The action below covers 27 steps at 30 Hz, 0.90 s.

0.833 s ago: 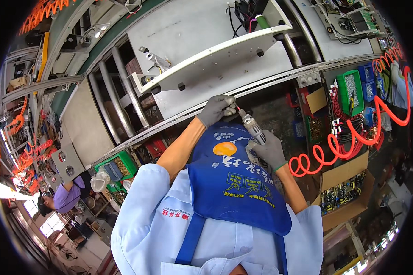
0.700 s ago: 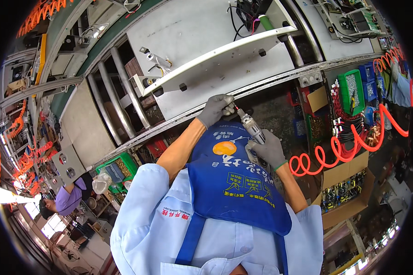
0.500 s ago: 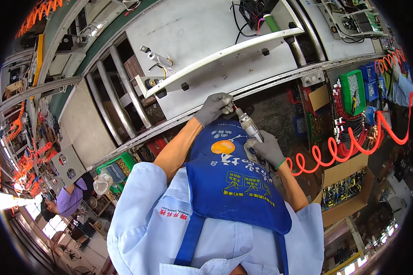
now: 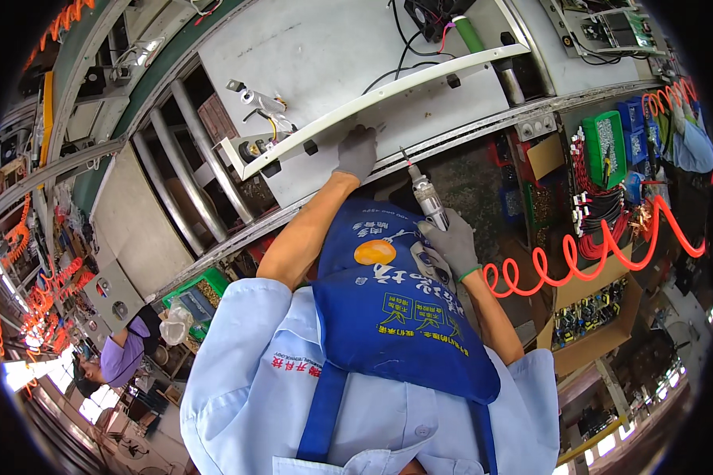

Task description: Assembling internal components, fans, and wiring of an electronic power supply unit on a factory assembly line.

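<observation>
My right hand [image 4: 453,244], in a grey glove, is wrapped round a silver air screwdriver [image 4: 429,202]. Its thin bit points up and to the left, with a bit of red at the base. My left hand [image 4: 358,153], gloved too, is at the near face of a white metal chassis panel [image 4: 388,91] that stands on the bench. Its fingers are blurred and partly out of sight there, so what they grip cannot be told. A silver cylinder with wires [image 4: 263,101] lies behind the panel's left end.
A black fan [image 4: 428,17] and a green cylinder [image 4: 467,36] are at the panel's far right. Metal rollers [image 4: 200,146] lie left. A red coiled hose [image 4: 562,273], a green screw bin [image 4: 606,149] and a carton of circuit boards [image 4: 590,321] are right. Another person [image 4: 123,352] is far left.
My left hand has left the screwdriver's tip and moved up and left to the panel. The screwdriver stays in my right hand, its bit now free of the left fingers.
</observation>
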Each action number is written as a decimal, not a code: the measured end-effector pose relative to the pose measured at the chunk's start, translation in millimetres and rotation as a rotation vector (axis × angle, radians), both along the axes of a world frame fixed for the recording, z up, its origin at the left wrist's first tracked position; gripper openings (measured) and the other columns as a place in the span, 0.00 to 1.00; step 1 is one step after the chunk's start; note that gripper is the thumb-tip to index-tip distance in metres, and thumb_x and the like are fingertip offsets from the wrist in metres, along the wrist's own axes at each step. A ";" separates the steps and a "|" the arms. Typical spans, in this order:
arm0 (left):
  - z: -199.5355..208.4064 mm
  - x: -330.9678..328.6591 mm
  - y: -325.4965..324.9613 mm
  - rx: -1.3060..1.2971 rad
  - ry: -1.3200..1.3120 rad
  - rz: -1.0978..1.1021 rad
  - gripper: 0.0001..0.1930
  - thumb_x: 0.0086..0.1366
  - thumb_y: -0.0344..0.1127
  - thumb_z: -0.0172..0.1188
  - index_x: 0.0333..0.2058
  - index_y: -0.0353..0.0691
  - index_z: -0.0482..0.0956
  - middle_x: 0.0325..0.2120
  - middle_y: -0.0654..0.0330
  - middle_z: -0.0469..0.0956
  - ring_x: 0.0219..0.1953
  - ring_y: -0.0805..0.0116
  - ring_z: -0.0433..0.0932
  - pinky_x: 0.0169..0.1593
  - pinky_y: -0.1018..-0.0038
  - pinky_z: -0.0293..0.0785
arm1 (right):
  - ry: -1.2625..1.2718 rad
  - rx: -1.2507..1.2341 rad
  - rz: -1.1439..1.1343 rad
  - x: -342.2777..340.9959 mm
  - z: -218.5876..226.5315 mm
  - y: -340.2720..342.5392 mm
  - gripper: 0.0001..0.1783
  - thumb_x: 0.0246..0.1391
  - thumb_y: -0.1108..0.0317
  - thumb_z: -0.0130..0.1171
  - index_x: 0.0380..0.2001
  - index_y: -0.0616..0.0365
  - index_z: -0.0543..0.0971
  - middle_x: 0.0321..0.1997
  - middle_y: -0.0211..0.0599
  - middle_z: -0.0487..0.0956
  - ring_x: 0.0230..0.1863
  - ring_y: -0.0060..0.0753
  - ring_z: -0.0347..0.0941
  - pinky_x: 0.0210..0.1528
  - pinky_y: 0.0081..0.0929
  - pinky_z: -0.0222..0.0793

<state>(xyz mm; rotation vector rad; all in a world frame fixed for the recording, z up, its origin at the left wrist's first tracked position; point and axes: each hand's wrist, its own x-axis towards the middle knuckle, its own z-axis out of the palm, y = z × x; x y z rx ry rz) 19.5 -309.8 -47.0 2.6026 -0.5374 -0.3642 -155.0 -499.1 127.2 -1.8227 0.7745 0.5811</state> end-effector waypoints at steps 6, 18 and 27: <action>-26.4 -0.7 23.6 0.115 -0.014 -0.067 0.02 0.60 0.30 0.57 0.32 0.40 0.75 0.32 0.49 0.75 0.39 0.48 0.77 0.42 0.55 0.74 | 0.017 0.001 -0.035 7.4 15.7 1.6 0.22 0.46 0.55 0.70 0.37 0.63 0.80 0.31 0.43 0.81 0.32 0.34 0.79 0.38 0.34 0.73; 56.6 0.1 41.5 -0.146 0.138 -0.036 0.07 0.64 0.33 0.59 0.36 0.37 0.79 0.31 0.47 0.79 0.37 0.48 0.79 0.41 0.57 0.75 | -0.237 0.012 0.140 46.5 56.0 25.5 0.23 0.45 0.54 0.71 0.38 0.61 0.79 0.31 0.46 0.79 0.31 0.42 0.77 0.37 0.37 0.72; 258.2 6.9 73.7 -0.479 0.418 -0.083 0.08 0.61 0.29 0.63 0.39 0.34 0.84 0.30 0.54 0.80 0.32 0.65 0.79 0.38 0.71 0.74 | -0.208 -0.001 0.116 53.9 57.4 40.1 0.23 0.45 0.54 0.71 0.38 0.61 0.79 0.29 0.43 0.79 0.30 0.38 0.77 0.36 0.36 0.72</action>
